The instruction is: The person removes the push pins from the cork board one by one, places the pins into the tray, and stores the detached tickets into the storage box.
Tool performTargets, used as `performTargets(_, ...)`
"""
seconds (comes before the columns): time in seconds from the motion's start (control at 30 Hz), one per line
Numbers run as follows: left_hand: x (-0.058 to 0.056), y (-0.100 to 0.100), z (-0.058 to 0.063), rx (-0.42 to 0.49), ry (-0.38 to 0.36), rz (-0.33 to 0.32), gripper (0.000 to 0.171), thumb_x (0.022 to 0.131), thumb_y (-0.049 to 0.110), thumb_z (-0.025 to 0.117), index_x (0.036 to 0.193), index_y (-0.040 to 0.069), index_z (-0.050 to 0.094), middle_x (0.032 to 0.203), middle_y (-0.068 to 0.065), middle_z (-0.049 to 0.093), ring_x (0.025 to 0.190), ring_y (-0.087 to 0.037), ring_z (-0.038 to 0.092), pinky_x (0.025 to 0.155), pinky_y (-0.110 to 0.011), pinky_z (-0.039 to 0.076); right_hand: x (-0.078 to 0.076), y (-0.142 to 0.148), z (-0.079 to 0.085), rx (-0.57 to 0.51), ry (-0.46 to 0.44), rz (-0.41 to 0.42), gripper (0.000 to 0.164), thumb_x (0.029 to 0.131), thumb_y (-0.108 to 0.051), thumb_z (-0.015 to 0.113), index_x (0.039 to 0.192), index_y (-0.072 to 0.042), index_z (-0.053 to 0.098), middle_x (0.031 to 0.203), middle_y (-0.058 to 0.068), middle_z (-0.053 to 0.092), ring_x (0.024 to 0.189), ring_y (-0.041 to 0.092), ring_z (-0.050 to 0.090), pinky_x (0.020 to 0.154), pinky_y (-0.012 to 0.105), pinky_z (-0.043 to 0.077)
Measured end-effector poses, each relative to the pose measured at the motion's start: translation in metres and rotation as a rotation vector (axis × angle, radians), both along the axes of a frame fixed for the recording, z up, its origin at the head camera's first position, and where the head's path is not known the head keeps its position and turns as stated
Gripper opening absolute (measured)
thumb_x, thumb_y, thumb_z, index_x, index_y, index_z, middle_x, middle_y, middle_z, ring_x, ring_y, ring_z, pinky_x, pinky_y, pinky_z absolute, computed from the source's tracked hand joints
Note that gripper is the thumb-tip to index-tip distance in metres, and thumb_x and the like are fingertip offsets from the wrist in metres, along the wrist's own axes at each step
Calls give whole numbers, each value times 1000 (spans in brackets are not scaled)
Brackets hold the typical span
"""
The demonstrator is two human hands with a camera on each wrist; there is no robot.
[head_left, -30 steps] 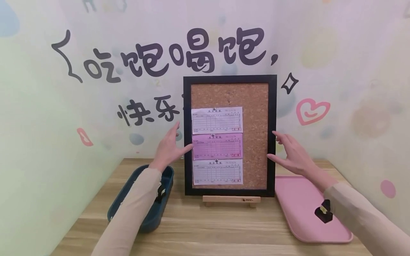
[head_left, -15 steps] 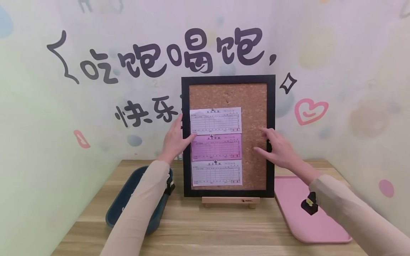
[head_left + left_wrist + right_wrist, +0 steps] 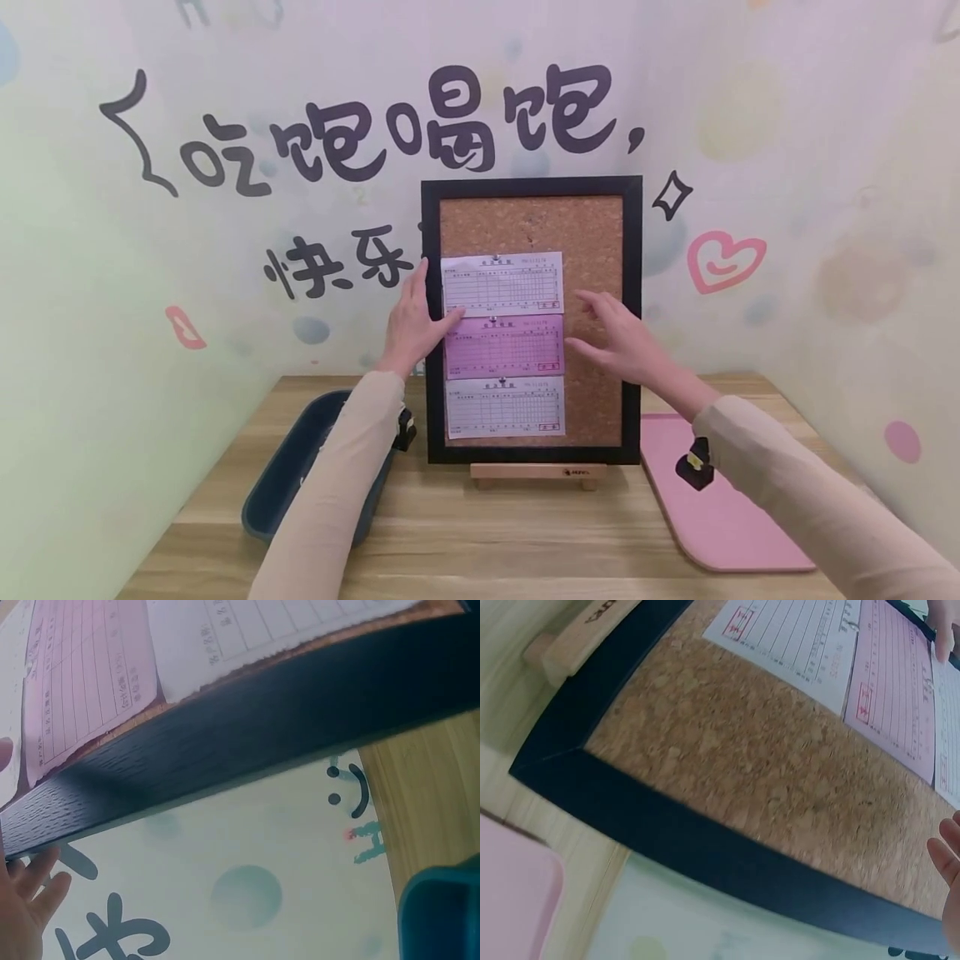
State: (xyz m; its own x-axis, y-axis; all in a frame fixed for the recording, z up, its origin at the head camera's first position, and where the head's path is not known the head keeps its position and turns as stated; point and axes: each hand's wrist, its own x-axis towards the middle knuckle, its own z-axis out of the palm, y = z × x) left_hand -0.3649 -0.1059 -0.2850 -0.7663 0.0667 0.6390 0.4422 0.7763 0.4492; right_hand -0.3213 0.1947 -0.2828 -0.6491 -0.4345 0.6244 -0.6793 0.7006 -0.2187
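Note:
A framed cork board (image 3: 596,250) stands upright on a small wooden easel (image 3: 517,472) in the head view. Three printed slips hang down its left side: a white one (image 3: 525,287), a pink one (image 3: 502,350) and another white one (image 3: 502,412), each with a pin at its top. My left hand (image 3: 411,329) holds the left edge of the black frame, thumb in front by the top slip and fingers at the outer side. Over bare cork, close to the slips' right ends, my right hand (image 3: 618,337) has its fingers loosely spread and holds nothing.
On the wooden table (image 3: 450,533), a dark blue tray (image 3: 258,500) sits at the left, partly behind my left sleeve. At the right lies a pink tray (image 3: 720,537), under my right forearm. A wall (image 3: 360,50) with large black lettering rises behind.
My right hand has moved left from the frame's right edge to over the cork by the slips. My left hand has shifted slightly up and closed in on the frame's left edge.

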Motion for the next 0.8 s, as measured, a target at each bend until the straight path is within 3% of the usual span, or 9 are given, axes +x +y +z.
performTargets(0.3,-5,3,-2,71,57,10,91,75,37,71,144,9,19,140,-16,35,115,-33,48,97,-40,38,-7,-18,4,-11,33,61,65,78,-19,71,132,-2,39,103,12,51,93,24,51,75,39,46)
performTargets(0.53,-4,3,-2,79,70,15,92,74,38,73,144,9,20,139,-15,36,110,-33,51,96,-40,40,-15,-32,10,-38,-7,25,66,79,-23,71,133,-6,38,106,9,51,91,18,50,70,32,46)
performTargets(0.8,-5,3,-4,71,73,14,93,74,39,73,144,8,20,139,-16,36,109,-33,52,95,-41,40,-24,-47,22,-73,-14,25,56,81,-23,68,127,-4,43,104,9,53,90,20,51,70,33,45)
